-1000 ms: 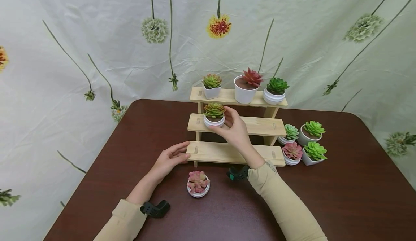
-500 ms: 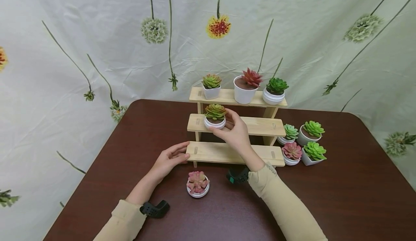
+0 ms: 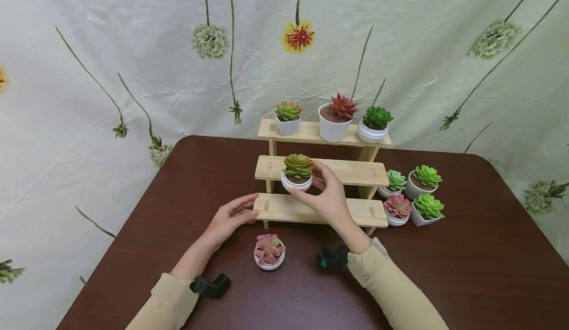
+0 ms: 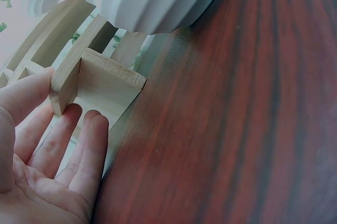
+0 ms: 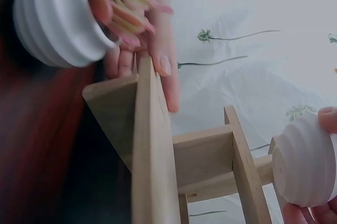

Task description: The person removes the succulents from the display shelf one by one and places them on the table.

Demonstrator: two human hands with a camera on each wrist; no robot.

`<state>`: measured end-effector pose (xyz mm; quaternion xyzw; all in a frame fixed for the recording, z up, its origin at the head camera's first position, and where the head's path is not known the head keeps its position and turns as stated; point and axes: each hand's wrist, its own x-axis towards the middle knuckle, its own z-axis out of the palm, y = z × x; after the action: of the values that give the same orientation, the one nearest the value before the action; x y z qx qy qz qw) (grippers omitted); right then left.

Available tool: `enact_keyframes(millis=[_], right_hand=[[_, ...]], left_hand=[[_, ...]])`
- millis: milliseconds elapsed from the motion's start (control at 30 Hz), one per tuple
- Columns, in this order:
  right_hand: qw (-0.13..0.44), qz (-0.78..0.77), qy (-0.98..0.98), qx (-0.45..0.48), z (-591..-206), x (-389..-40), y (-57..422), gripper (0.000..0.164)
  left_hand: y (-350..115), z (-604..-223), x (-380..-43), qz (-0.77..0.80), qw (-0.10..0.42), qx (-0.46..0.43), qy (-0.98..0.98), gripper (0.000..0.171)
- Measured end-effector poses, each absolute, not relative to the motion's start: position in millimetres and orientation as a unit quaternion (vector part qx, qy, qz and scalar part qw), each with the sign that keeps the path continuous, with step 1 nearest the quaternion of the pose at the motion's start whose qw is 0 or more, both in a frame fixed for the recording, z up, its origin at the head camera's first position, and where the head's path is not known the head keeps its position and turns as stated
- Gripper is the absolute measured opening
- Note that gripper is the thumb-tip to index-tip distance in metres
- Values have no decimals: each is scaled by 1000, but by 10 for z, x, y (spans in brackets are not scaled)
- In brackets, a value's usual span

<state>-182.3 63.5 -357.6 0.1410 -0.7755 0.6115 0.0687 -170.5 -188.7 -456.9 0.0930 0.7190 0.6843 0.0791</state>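
Observation:
My right hand holds a green, red-tipped succulent in a white ribbed pot, thumb in front and fingers behind. In the right wrist view the pot is raised, its base off the boards. It overlaps the gap between the middle and bottom steps of a three-step wooden plant stand. My left hand pinches the left end of the bottom step, thumb on top and fingers beneath, as the left wrist view shows at the board end. A pink succulent in a white pot stands on the table before the stand.
The top step carries a green-red succulent, a red one and a dark green one. Several potted succulents crowd the stand's right side, among them a pink one and a bright green one. A floral cloth hangs behind.
The right hand has lifted the green-red succulent off the left of the middle step and brought it forward and slightly right. The left hand stays at the bottom step.

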Motion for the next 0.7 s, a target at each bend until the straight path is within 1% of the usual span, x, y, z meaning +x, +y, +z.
enact_keyframes(millis=[167, 300, 367, 500, 600, 700], right_hand=[[63, 602, -783, 143, -3416, -1580, 648, 67], [69, 592, -789, 151, -3462, -1497, 682, 68], [77, 584, -792, 158, -3513, -1471, 708, 67], [84, 577, -795, 165, -3757, -1492, 786, 69], [80, 577, -796, 167, -3947, -1509, 848, 70], [77, 572, -798, 174, -4028, -1463, 894, 70]], left_hand=[[-1890, -4567, -1709, 685, 78, 93, 719, 51], [-1890, -4565, -1707, 687, 77, 96, 716, 51], [-1890, -4565, -1706, 689, 77, 98, 714, 50], [-1890, -4566, -1704, 690, 76, 100, 713, 51], [-1892, -4565, -1701, 690, 77, 99, 713, 51], [-1894, -4565, -1698, 688, 78, 99, 715, 51]])
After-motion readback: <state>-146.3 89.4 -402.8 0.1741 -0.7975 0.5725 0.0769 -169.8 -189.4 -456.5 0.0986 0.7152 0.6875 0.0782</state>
